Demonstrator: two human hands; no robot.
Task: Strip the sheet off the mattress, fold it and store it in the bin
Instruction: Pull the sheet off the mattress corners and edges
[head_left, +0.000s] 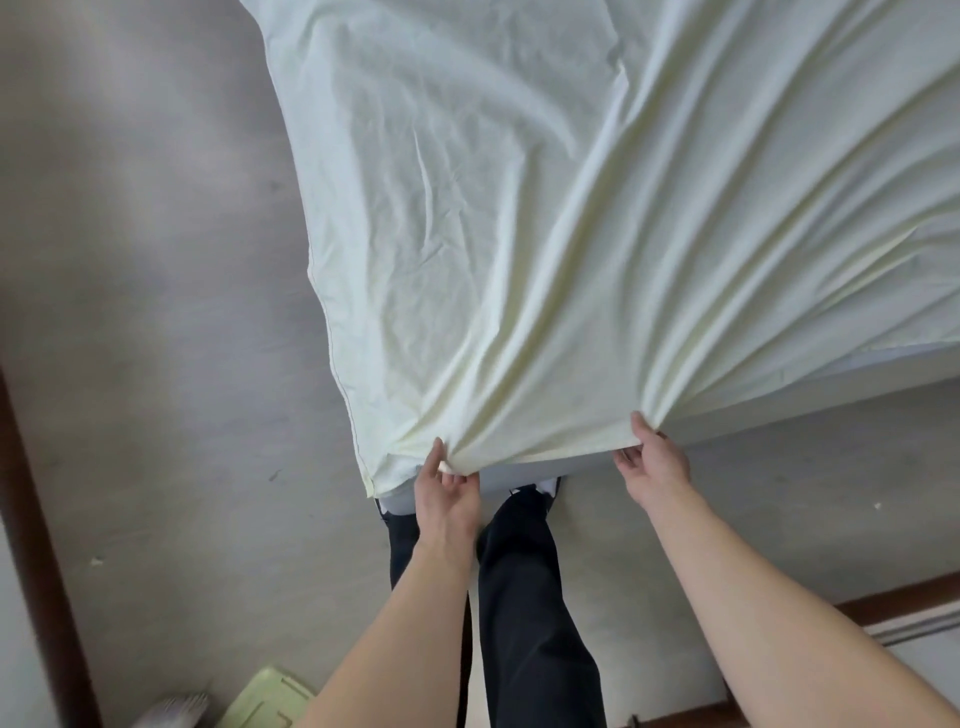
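Head view showed a pale green bin (262, 696) low at the frame's edge, well away from the sheet (519, 234); its contents could not be made out. Both arms reached down to the sheet's near hem. Left hand (447, 499) pinched a gathered bunch of cloth near the hem's corner; right hand (655, 460) gripped the hem farther along. Pale, creased fabric fanned in folds from both grips, draped over the grey mattress (779, 400).
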